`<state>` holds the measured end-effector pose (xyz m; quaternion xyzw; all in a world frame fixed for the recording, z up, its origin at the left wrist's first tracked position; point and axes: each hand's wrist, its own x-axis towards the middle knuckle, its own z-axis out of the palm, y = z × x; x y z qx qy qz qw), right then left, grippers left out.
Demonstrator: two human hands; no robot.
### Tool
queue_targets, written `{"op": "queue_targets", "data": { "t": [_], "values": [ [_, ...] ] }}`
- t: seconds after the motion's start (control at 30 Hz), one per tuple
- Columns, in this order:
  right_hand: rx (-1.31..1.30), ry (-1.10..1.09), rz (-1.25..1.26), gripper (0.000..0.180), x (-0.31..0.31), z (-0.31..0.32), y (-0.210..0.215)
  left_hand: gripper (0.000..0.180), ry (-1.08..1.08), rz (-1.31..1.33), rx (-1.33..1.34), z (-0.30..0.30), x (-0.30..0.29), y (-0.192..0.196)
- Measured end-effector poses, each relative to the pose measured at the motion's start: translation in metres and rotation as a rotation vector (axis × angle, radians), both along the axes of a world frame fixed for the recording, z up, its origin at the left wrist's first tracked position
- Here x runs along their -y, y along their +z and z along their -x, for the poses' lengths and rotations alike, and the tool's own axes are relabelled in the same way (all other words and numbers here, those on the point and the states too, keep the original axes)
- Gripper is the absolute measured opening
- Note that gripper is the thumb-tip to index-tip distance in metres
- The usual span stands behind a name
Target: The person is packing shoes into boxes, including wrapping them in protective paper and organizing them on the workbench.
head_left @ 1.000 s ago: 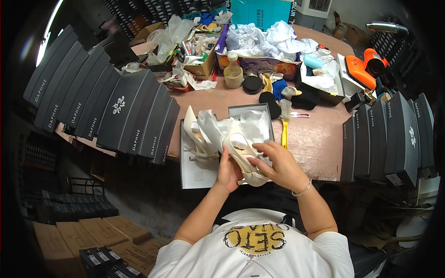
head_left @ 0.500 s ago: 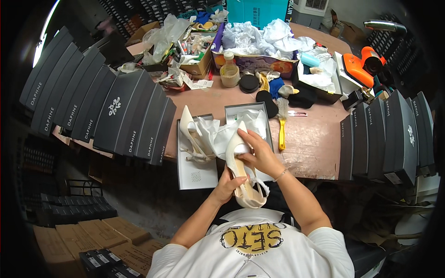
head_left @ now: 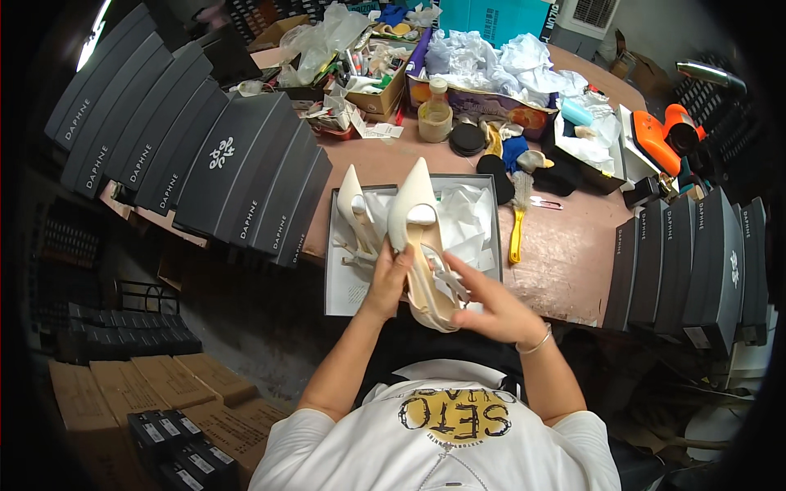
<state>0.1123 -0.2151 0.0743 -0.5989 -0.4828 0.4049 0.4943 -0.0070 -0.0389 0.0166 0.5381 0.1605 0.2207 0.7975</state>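
The left hand [head_left: 386, 282] grips the near left side of a cream pointed-toe slingback high-heeled shoe [head_left: 419, 237], fingers wrapped around its sole edge, while the right hand [head_left: 491, 299] closes from the right on the shoe's heel end and its thin cream straps [head_left: 442, 278]. The shoe is held just above the near edge of an open grey cardboard shoe box [head_left: 495, 213] lined with crumpled white tissue paper [head_left: 463, 217]; its long axis runs near to far, the pointed toe aimed away from the person toward the far side of the table, the heel end toward the body, insole facing up. A second cream pointed shoe [head_left: 354, 213] lies in the left part of the box, toe also pointing far. To handle the shoe well, I judge it best to keep the left hand steady as a cradle under the sole and let the right fingers alone work the straps, so that they do not twist or crease. To the right of the box a yellow-handled brush [head_left: 516, 229] lies on the brown wooden table [head_left: 573, 254], and a row of dark grey closed shoe boxes [head_left: 205, 155] leans at the left.
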Motion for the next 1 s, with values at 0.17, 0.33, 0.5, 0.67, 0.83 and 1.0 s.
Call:
{"op": "queue_targets", "data": {
  "t": [0.17,0.33,0.5,0.67,0.83,1.0],
  "values": [
    [0.092,-0.255,0.087,0.088,-0.009,0.013,-0.033,0.068,-0.035,-0.381,-0.158,-0.003,0.015,0.006],
    [-0.262,-0.359,0.056,0.071,0.027,-0.009,-0.043,0.058,0.65,-0.6,-0.31,0.014,-0.084,-0.036],
    [-0.628,-0.204,-0.034,0.071,0.017,-0.004,-0.037,0.076,0.329,-0.034,-0.601,0.006,-0.159,-0.1],
    [-0.203,-0.197,0.256,0.066,-0.017,-0.004,-0.079,0.061,0.341,-0.183,-0.713,-0.009,-0.168,-0.098],
    [-0.162,-0.227,0.35,0.063,-0.016,-0.011,-0.101,0.031,0.345,0.471,-0.268,0.046,-0.201,-0.097],
    [-0.205,-0.327,0.297,0.059,-0.01,-0.017,-0.102,0.038,0.482,0.291,-0.077,0.13,-0.184,-0.02]
  ]
}}
